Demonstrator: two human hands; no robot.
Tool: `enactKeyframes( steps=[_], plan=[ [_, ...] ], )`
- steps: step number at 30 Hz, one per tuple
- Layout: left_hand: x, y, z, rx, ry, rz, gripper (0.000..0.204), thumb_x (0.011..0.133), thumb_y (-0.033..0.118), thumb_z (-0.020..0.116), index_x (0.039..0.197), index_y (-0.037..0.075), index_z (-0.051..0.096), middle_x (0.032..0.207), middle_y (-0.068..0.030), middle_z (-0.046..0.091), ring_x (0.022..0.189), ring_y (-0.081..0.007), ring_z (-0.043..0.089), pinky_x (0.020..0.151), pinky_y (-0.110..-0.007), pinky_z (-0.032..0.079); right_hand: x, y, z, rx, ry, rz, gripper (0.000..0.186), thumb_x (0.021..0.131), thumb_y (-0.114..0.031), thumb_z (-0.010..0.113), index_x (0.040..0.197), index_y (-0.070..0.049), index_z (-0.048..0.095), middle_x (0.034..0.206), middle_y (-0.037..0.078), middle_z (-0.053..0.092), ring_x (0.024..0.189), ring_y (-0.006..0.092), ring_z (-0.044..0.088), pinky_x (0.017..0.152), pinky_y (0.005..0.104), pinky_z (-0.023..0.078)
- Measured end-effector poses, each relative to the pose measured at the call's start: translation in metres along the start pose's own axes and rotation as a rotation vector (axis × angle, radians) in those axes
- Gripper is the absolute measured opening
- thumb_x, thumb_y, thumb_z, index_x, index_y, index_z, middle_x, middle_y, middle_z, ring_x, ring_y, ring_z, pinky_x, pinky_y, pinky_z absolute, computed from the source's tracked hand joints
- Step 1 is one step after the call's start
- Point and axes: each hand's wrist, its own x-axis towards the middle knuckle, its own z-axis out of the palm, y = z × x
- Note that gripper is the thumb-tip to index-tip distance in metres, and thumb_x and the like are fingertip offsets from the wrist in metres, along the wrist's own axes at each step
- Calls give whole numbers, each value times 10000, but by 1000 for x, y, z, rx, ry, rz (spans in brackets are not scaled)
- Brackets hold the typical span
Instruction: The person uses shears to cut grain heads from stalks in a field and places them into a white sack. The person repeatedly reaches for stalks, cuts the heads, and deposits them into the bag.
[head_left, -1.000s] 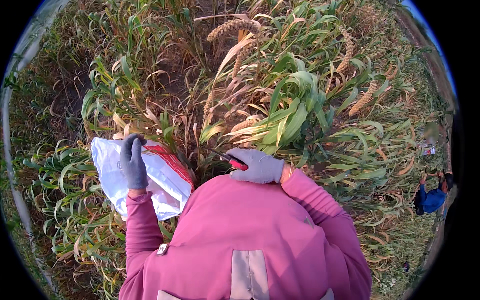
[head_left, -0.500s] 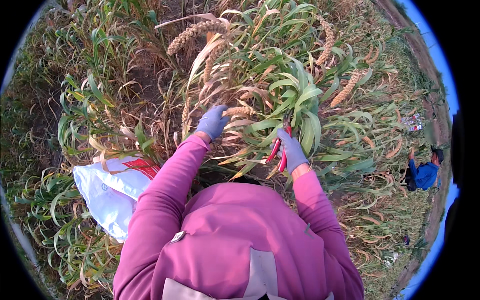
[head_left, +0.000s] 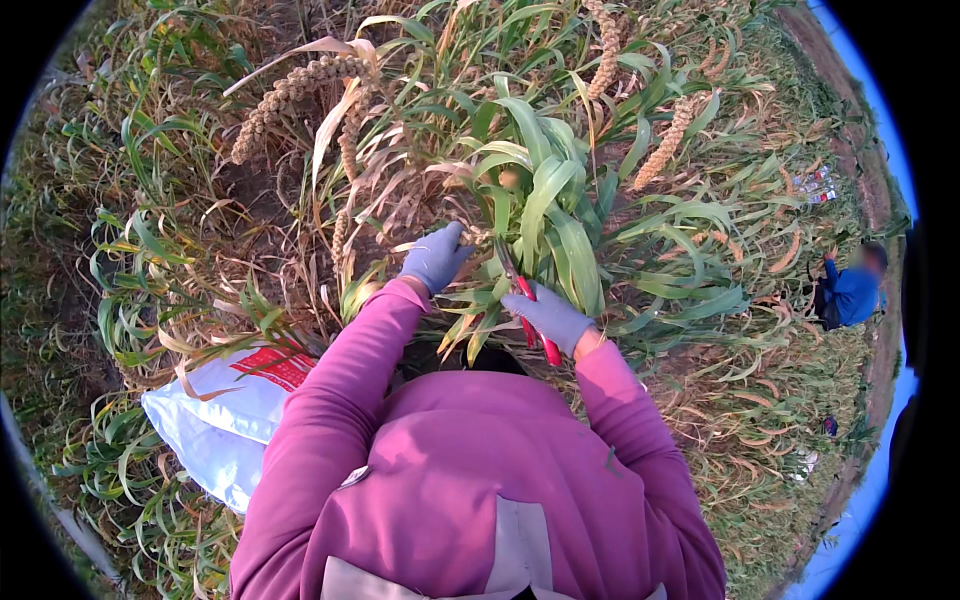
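My left hand (head_left: 435,258), in a grey-blue glove, grips a pale millet stalk (head_left: 470,234) low among leaves, its fingertips partly hidden. My right hand (head_left: 553,316), also gloved, holds red-handled shears (head_left: 528,324); their metal blades point up-left to the stalk just right of my left hand. Broad green leaves (head_left: 550,210) hang over the blades. Drooping tan millet heads (head_left: 285,105) stand above and left of my hands, more (head_left: 660,150) to the upper right. A white plastic bag with red printing (head_left: 205,430) lies at lower left, beside my left forearm.
A co-worker in blue (head_left: 850,298) is at far right among the plants, near a small light printed object (head_left: 812,185). Dense millet plants surround me; a dirt track (head_left: 865,160) runs along the right rim and a pale strip (head_left: 70,520) along the left.
My left hand has left the bag and reached up-right to the stalk, closing on it. My right hand has raised the shears into the leaves and swung them toward my left hand.
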Motion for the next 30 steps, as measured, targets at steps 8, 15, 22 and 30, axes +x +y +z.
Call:
enactKeyframes(
  steps=[8,15,22,30],
  plan=[
    [-22,3,-13,7,-38,-4,313,885,323,598,980,39,505,860,-227,627,865,-424,601,727,-491,470,23,7,9,77,-27,7,432,877,-455,611,980,-36,603,804,28,570,726,119,514,682,281,438],
    [-47,-10,5,-43,-61,1,341,884,298,609,1095,42,534,915,-223,642,882,-412,615,742,-486,479,35,9,9,317,15,98,310,905,-347,605,1028,-63,582,796,45,595,675,150,572,636,294,485],
    [-26,-21,-10,-129,203,-240,351,780,338,702,940,34,630,883,-211,656,842,-387,629,719,-456,490,27,-22,-27,934,183,-338,205,928,-216,595,1044,-52,552,834,77,588,740,212,576,713,371,498],
    [78,2,-27,-194,402,-87,423,814,285,664,1094,-25,606,1010,-214,646,948,-379,611,825,-429,480,-4,29,-63,1105,397,-361,169,957,-213,545,1013,-53,541,856,80,551,805,213,541,771,365,464]
  ],
)
